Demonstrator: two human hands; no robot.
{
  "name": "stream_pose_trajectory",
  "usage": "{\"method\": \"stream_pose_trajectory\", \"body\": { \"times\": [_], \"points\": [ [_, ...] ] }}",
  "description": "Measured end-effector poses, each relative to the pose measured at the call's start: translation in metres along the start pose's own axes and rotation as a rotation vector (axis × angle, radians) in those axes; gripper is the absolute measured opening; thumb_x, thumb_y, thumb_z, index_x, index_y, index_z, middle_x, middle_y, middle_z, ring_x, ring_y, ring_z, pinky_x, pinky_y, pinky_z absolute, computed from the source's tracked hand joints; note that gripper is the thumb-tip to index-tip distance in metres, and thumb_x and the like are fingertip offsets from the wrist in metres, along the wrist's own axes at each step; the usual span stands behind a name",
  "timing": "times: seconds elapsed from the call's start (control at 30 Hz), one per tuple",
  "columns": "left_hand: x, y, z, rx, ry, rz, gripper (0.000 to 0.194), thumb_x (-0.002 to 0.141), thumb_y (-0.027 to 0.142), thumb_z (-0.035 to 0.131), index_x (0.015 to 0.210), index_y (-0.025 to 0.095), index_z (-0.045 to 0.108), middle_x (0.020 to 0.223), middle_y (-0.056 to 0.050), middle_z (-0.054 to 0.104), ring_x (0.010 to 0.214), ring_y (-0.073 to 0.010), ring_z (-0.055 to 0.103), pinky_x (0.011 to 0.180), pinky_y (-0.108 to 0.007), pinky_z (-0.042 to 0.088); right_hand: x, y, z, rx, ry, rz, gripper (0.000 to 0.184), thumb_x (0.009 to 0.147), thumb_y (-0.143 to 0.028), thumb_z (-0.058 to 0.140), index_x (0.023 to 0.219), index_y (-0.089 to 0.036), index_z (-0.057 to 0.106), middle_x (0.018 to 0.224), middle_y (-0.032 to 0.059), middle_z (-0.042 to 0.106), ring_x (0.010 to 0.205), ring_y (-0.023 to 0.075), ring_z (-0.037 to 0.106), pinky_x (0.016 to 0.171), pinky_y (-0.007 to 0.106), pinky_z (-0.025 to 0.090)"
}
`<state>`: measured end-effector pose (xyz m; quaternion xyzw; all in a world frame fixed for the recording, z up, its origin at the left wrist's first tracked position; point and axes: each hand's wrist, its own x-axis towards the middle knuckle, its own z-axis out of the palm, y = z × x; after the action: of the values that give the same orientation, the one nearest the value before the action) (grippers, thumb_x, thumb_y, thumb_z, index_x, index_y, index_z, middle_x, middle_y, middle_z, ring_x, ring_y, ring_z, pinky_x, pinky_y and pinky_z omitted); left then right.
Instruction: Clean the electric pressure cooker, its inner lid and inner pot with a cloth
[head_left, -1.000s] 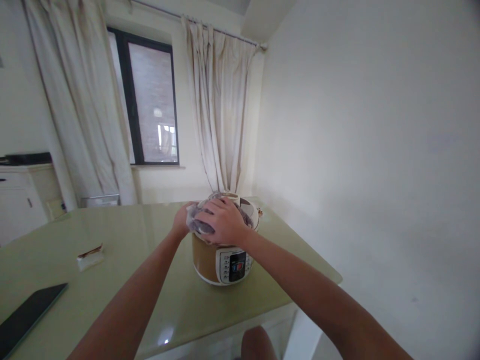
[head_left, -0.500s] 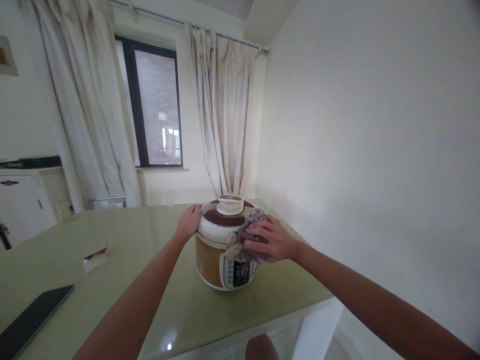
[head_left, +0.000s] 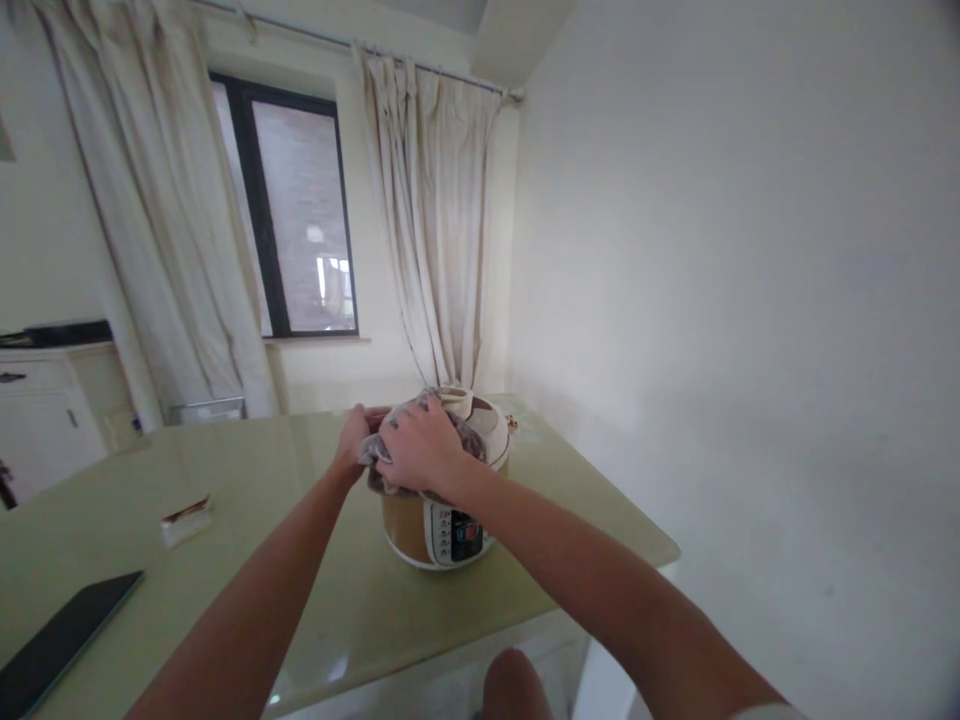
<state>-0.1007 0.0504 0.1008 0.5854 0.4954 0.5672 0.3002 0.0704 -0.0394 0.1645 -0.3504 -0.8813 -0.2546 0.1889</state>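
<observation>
A round electric cooker (head_left: 442, 525) with a tan body, white lid and a front control panel stands on the pale green table (head_left: 315, 590). My right hand (head_left: 416, 450) presses a crumpled grey cloth (head_left: 469, 435) onto the left front of the lid, fingers closed over it. My left hand (head_left: 351, 440) grips the lid's left edge, partly hidden behind the right hand.
A small wrapped packet (head_left: 184, 520) and a dark flat tablet (head_left: 56, 640) lie on the table's left side. A white cabinet (head_left: 45, 410) stands at far left. Curtains (head_left: 435, 230) frame a dark window (head_left: 296, 210). A white wall runs along the right.
My right hand carried the cloth from the cooker's right front side up onto the lid's left part. The left hand stayed on the lid's left edge.
</observation>
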Motion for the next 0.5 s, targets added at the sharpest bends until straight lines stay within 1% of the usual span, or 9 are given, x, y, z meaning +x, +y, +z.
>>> {"method": "stream_pose_trajectory", "body": {
  "times": [0.07,0.1,0.13,0.2,0.27,0.33,0.4,0.47,0.5],
  "points": [
    [-0.008,-0.007,0.0,-0.24,-0.006,-0.064,0.079,0.092,0.079,0.029,0.088,0.013,0.073,0.078,-0.014,0.076,0.092,-0.0317,0.074,0.079,-0.04,0.059,0.023,-0.006,0.007,0.023,-0.054,0.03,0.039,0.093,-0.05,0.059,0.106,-0.017,0.075,0.109,0.0151,0.076,0.106,0.0317,0.064,0.101,0.054,0.038],
    [-0.014,-0.013,0.001,-0.341,0.011,-0.094,0.077,0.091,0.08,0.032,0.087,0.014,0.072,0.076,-0.012,0.075,0.089,-0.0299,0.074,0.077,-0.038,0.058,0.035,-0.008,0.011,0.032,-0.088,0.043,0.039,0.092,-0.05,0.059,0.105,-0.018,0.076,0.109,0.0151,0.077,0.106,0.0322,0.065,0.1,0.055,0.038],
    [-0.021,-0.02,0.002,-0.466,0.05,-0.13,0.07,0.091,0.078,0.039,0.088,0.016,0.071,0.076,-0.01,0.075,0.087,-0.0276,0.073,0.075,-0.036,0.058,0.046,-0.01,0.016,0.037,-0.123,0.053,0.039,0.091,-0.051,0.06,0.105,-0.018,0.076,0.11,0.0155,0.077,0.107,0.0332,0.066,0.1,0.056,0.038],
    [-0.037,-0.036,0.005,-0.67,0.165,-0.209,0.049,0.094,0.063,0.05,0.091,0.019,0.07,0.078,-0.005,0.075,0.083,-0.0225,0.072,0.074,-0.032,0.058,0.067,-0.012,0.026,0.05,-0.188,0.067,0.041,0.088,-0.053,0.064,0.105,-0.019,0.077,0.112,0.0163,0.077,0.11,0.0358,0.067,0.103,0.061,0.036],
    [-0.051,-0.051,0.006,-0.789,0.245,-0.265,0.032,0.098,0.045,0.049,0.093,0.022,0.07,0.082,-0.003,0.075,0.081,-0.0178,0.071,0.074,-0.028,0.057,0.087,-0.014,0.034,0.082,-0.244,0.091,0.041,0.083,-0.051,0.069,0.108,-0.02,0.078,0.115,0.0163,0.077,0.111,0.0378,0.068,0.106,0.066,0.033],
    [-0.06,-0.06,0.002,-0.845,0.287,-0.364,0.036,0.103,0.04,0.038,0.093,0.022,0.069,0.085,-0.003,0.076,0.08,-0.0162,0.071,0.074,-0.029,0.057,0.102,-0.015,0.04,0.127,-0.305,0.118,0.042,0.08,-0.045,0.072,0.113,-0.02,0.078,0.119,0.0169,0.077,0.113,0.0387,0.069,0.109,0.07,0.031],
    [-0.061,-0.059,-0.005,-0.823,0.312,-0.455,0.047,0.105,0.045,0.029,0.093,0.021,0.068,0.09,-0.006,0.076,0.082,-0.0182,0.072,0.075,-0.033,0.058,0.111,-0.014,0.043,0.158,-0.361,0.134,0.046,0.079,-0.044,0.071,0.118,-0.019,0.076,0.124,0.0193,0.075,0.115,0.0396,0.069,0.109,0.073,0.031],
    [-0.057,-0.047,-0.014,-0.698,0.354,-0.46,0.052,0.104,0.051,0.026,0.099,0.021,0.068,0.1,-0.009,0.076,0.092,-0.0219,0.073,0.078,-0.037,0.059,0.113,-0.011,0.043,0.186,-0.385,0.111,0.05,0.081,-0.049,0.07,0.12,-0.018,0.075,0.127,0.0215,0.073,0.118,0.0409,0.068,0.109,0.074,0.032],
    [-0.053,-0.038,-0.018,-0.599,0.39,-0.411,0.052,0.103,0.053,0.027,0.106,0.021,0.068,0.109,-0.01,0.075,0.101,-0.0236,0.072,0.082,-0.039,0.059,0.111,-0.009,0.042,0.214,-0.38,0.097,0.051,0.083,-0.052,0.068,0.121,-0.019,0.074,0.128,0.0212,0.073,0.119,0.0412,0.067,0.109,0.074,0.033]
  ]
}}
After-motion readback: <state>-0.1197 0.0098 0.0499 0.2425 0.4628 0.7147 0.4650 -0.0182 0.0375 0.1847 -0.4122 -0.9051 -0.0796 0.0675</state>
